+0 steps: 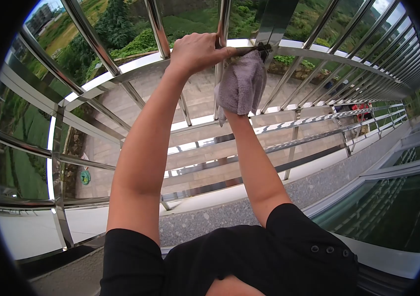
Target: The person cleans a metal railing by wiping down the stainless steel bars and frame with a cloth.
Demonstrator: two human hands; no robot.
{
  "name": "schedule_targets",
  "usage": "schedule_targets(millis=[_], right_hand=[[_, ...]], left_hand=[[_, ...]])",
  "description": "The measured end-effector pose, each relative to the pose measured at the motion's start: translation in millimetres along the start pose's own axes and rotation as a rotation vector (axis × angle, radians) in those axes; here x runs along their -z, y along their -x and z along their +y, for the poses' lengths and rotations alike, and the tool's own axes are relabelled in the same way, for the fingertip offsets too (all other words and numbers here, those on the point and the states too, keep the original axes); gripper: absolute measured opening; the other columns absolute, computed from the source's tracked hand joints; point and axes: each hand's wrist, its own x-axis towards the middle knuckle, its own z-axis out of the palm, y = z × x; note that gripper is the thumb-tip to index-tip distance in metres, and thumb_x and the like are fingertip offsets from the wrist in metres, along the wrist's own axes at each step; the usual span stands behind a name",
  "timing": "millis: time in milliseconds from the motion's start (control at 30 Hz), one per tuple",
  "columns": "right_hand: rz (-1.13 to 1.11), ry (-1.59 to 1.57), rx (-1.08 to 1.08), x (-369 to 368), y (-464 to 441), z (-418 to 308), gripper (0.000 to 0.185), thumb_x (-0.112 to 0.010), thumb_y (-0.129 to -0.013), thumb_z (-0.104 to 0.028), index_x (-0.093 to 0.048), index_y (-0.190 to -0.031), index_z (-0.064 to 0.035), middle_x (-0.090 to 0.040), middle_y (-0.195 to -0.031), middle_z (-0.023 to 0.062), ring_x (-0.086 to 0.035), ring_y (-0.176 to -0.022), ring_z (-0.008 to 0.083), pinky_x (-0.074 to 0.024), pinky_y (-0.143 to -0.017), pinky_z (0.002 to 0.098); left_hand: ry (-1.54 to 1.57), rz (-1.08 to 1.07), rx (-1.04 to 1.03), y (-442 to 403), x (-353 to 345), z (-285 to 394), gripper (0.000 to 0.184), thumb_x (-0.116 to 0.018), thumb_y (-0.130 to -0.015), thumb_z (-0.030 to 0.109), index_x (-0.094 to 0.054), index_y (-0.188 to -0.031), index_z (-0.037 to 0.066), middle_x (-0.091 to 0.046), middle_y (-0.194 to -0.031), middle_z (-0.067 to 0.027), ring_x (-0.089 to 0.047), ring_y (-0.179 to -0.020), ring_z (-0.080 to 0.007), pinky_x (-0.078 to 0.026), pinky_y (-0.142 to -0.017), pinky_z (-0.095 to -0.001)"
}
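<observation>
My left hand [193, 53] is closed over the horizontal rail of a shiny metal railing [308, 52], its thumb stretched to the right along the bar. Just right of it, a greyish-purple fluffy cloth [242, 86] hangs against the upright bars. My right wrist [239, 120] goes up into this cloth, which hides the fingers; the hand presses it to the rail from below. A small dark, ragged piece [265, 48] sticks out at the cloth's top edge. I cannot make out what it is.
Steel bars run on both sides, with a corner post [58, 128] at left. A stone ledge [210, 219] lies below me and a window [392, 207] stands at right. Beyond the bars, far down, is a paved yard [103, 103] with a green item [85, 176].
</observation>
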Motion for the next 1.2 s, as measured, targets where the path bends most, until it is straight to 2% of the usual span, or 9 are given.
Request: schedule_targets(millis=[67, 233, 367, 500, 667, 767, 967, 1067, 1200], right_hand=[[0.011, 0.061, 0.034, -1, 1, 3, 0.05, -0.051, -0.096, -0.018, -0.035, -0.139, -0.0018, -0.042, -0.136, 0.0157, -0.039, -0.126, 0.0288, -0.0266, -0.11, 0.0367], [0.091, 0.094, 0.131, -6, -1, 12, 0.046, -0.052, -0.095, -0.019, -0.039, -0.136, -0.0018, -0.045, -0.131, 0.0161, -0.043, -0.121, 0.0292, -0.0308, -0.107, 0.0376], [0.215, 0.0, 0.143, -16, -12, 8, 0.041, -0.063, -0.075, -0.009, -0.054, -0.115, 0.0008, -0.053, -0.116, 0.0201, -0.046, -0.109, 0.0377, -0.0335, -0.099, 0.0445], [0.061, 0.067, 0.043, -3, -4, 2, 0.047, -0.054, -0.094, -0.018, -0.039, -0.135, -0.0005, -0.048, -0.128, 0.0157, -0.045, -0.119, 0.0299, -0.0334, -0.105, 0.0369], [0.087, 0.257, 0.112, -22, 9, 20, 0.049, -0.055, -0.093, -0.019, -0.039, -0.135, -0.0007, -0.047, -0.13, 0.0163, -0.044, -0.12, 0.0303, -0.0309, -0.108, 0.0399], [-0.014, 0.279, 0.056, -27, 9, 27, 0.053, -0.056, -0.092, -0.02, -0.037, -0.137, -0.0012, -0.045, -0.132, 0.0172, -0.041, -0.123, 0.0313, -0.0283, -0.11, 0.041], [0.053, 0.242, 0.013, -30, 18, 30, 0.049, -0.058, -0.09, -0.019, -0.043, -0.133, -0.002, -0.046, -0.132, 0.019, -0.041, -0.124, 0.0324, -0.0288, -0.11, 0.0412], [-0.069, 0.238, -0.053, -11, 23, 18, 0.044, -0.058, -0.089, -0.017, -0.048, -0.129, -0.0024, -0.049, -0.128, 0.0188, -0.044, -0.122, 0.0314, -0.0307, -0.108, 0.0404], [-0.063, -0.081, -0.263, 30, 21, -1, 0.04, -0.061, -0.087, -0.016, -0.052, -0.124, -0.0022, -0.052, -0.125, 0.017, -0.048, -0.117, 0.0294, -0.0339, -0.106, 0.0375]], left_hand=[[-0.011, -0.061, 0.008, 1, 5, 2, 0.071, -0.044, -0.079, 0.077, -0.067, -0.106, 0.016, -0.068, -0.086, -0.0102, -0.066, -0.092, -0.0261, -0.05, -0.079, -0.0397], [-0.027, -0.064, 0.014, 0, 3, 1, 0.072, -0.044, -0.078, 0.078, -0.067, -0.105, 0.016, -0.068, -0.085, -0.0107, -0.066, -0.091, -0.0265, -0.05, -0.078, -0.0401], [-0.037, -0.061, 0.012, 0, 3, 1, 0.073, -0.043, -0.078, 0.079, -0.067, -0.106, 0.016, -0.068, -0.083, -0.0106, -0.067, -0.088, -0.0265, -0.051, -0.076, -0.0405], [-0.044, -0.021, 0.007, 0, -1, 0, 0.075, -0.042, -0.077, 0.08, -0.066, -0.107, 0.016, -0.068, -0.082, -0.0106, -0.067, -0.088, -0.0262, -0.051, -0.076, -0.0404], [-0.02, -0.109, 0.041, 0, 7, 4, 0.075, -0.042, -0.077, 0.081, -0.066, -0.107, 0.017, -0.068, -0.083, -0.0101, -0.067, -0.09, -0.0253, -0.05, -0.075, -0.0406], [-0.051, -0.067, 0.028, -1, 2, 1, 0.074, -0.042, -0.077, 0.08, -0.067, -0.107, 0.017, -0.068, -0.083, -0.0092, -0.067, -0.09, -0.0242, -0.05, -0.075, -0.0398], [-0.035, -0.051, 0.016, -1, -1, -1, 0.073, -0.043, -0.077, 0.08, -0.067, -0.106, 0.017, -0.068, -0.083, -0.0088, -0.067, -0.089, -0.0243, -0.05, -0.076, -0.0394], [-0.013, -0.011, 0.028, -1, -1, 1, 0.059, -0.051, -0.077, 0.069, -0.072, -0.1, 0.019, -0.07, -0.081, -0.0095, -0.069, -0.082, -0.0254, -0.052, -0.073, -0.0396], [-0.002, -0.019, 0.033, 0, 4, 3, 0.058, -0.051, -0.077, 0.068, -0.071, -0.102, 0.02, -0.07, -0.08, -0.0088, -0.069, -0.083, -0.025, -0.052, -0.073, -0.0392]])
